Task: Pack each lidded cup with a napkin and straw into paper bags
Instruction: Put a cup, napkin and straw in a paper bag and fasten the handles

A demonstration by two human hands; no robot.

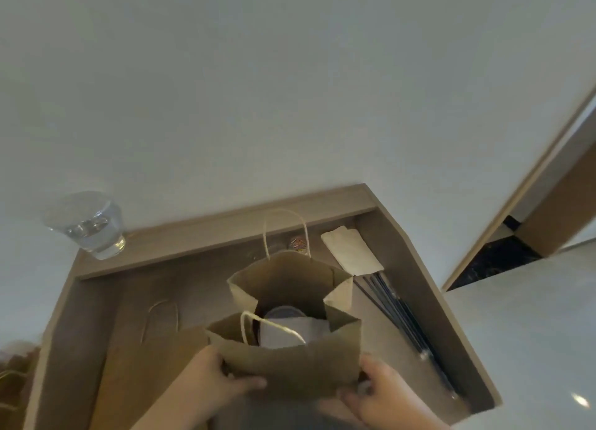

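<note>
**Both hands hold the open bag**

An upright brown paper bag [290,365] with twisted cord handles stands open on the brown wooden counter [200,265]. The left hand [222,381] and right hand [380,394] pinch its near wall, thumbs clamped on the front. Inside sit a grey-lidded cup [283,312] and a white folded napkin [290,331].

- **1 o'clock:** stacked white napkins [350,250]
- **3 o'clock:** thin black straws [396,310]
- **9 o'clock:** a flat brown paper bag [145,365]
- **10 o'clock:** a clear drinking glass [88,226]

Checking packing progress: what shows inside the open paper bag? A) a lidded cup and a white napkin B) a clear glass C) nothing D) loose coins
A: inside the paper bag, gripped by the left hand and right hand, a cup lid shows behind a white napkin.
</note>
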